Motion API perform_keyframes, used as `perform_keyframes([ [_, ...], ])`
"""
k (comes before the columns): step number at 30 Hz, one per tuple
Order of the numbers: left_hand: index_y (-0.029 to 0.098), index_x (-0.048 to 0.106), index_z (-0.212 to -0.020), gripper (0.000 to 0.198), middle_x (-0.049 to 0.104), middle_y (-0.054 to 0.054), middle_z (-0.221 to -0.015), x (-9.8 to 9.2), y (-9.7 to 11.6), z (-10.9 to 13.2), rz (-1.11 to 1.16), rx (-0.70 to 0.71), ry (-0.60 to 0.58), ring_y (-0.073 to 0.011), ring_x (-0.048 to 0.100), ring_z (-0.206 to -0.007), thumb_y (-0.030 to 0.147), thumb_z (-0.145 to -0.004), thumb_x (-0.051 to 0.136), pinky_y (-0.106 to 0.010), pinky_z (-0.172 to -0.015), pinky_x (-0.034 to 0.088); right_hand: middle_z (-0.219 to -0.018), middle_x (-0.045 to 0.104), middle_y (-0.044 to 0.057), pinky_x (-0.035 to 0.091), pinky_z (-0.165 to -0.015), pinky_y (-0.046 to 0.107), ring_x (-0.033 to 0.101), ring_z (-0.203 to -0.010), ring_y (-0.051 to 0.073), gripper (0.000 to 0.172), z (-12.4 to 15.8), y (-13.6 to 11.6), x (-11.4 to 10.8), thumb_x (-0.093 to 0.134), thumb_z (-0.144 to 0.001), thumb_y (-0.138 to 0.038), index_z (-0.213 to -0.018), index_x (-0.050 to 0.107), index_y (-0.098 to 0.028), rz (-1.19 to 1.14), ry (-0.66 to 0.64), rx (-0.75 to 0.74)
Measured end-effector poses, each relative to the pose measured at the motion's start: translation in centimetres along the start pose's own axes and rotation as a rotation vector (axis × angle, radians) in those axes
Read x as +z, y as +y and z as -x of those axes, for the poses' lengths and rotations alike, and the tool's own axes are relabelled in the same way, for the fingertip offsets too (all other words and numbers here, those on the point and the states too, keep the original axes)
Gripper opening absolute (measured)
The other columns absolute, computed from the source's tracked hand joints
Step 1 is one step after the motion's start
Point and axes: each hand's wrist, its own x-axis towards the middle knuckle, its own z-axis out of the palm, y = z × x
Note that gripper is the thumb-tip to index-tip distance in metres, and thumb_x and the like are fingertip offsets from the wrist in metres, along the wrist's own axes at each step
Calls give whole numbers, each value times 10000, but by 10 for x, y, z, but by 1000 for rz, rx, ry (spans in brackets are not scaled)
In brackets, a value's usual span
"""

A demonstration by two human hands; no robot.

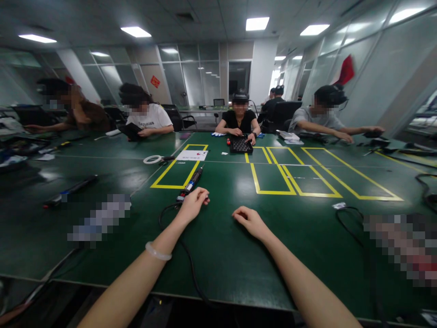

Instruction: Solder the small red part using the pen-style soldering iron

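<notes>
My left hand (195,203) is over the table with its fingers curled together beside the lower end of an electric screwdriver (193,179). Whatever its fingertips may hold is too small to make out. The screwdriver has a black body with a blue band, and its bit points away from me. A black cable (191,264) runs from near its lower end, beneath my left forearm, to the front edge. My right hand (251,222) rests to the right of it, fingers loosely closed, with nothing visible in them.
Yellow tape outlines (273,192) mark the green table (218,255). A white sheet (193,155) and a white ring (152,160) lie beyond the screwdriver. Another dark tool (73,190) lies left. Opposite, a person (240,119) handles a black tray (241,145); several others sit around.
</notes>
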Motion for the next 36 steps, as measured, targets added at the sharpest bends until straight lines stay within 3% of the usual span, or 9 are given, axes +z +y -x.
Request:
perform_keyframes([
  [3,158,586,-1074,432,580,-20,-765,30,21,8,302,39,-189,-127,543,-666,482,-889,369,-261,-638,437,-789,630,18,427,-650,250,563,-702,142,179,1,-2,-1,557,-844,-314,-917,647,-178,-106,-9,13],
  [6,173,507,-1235,476,526,13,-707,50,31,18,460,25,-302,-103,491,-617,482,-885,413,-235,-586,399,-835,633,20,442,-657,246,580,-713,135,255,1,-7,-1,611,-813,-333,-1016,600,-179,-322,-67,7],
  [12,176,419,-1328,560,481,36,-652,58,33,33,534,28,-464,-79,429,-550,503,-875,461,-204,-515,316,-895,680,57,466,-717,279,636,-798,162,362,4,-13,5,659,-786,-405,-1034,543,-169,-558,-230,-3],
  [19,155,509,-1219,469,527,18,-667,62,34,32,437,104,-344,-105,498,-608,479,-927,338,-239,-601,395,-672,616,5,423,-570,236,548,-588,113,349,2,-10,-2,579,-821,-504,-815,559,-155,-463,-121,70],
  [24,174,579,-1055,321,567,-1,-838,62,39,33,304,202,-254,-112,530,-741,398,-825,574,-228,-675,419,-599,570,-15,384,-522,220,496,-524,95,365,1,-8,-7,546,-840,-507,-742,546,-156,-434,-101,85],
  [28,166,595,-973,251,603,-16,-857,60,40,33,261,218,-228,-129,567,-793,377,-847,544,-240,-724,435,-628,570,-25,383,-514,213,506,-536,94,310,0,-7,-5,579,-832,-466,-868,545,-160,-488,-71,70],
  [31,164,601,-975,263,620,-23,-858,58,37,32,249,206,-220,-136,580,-795,386,-852,533,-242,-720,441,-692,574,-32,405,-532,213,523,-565,93,364,-1,-7,-2,667,-770,-426,-988,515,-178,-558,-47,58],
  [36,169,602,-976,278,642,-22,-865,56,35,32,227,205,-244,-137,594,-789,406,-858,517,-239,-714,446,-743,586,-6,425,-580,225,533,-616,96,302,-1,-5,-1,670,-774,-398,-917,549,-162,-545,-65,45],
])
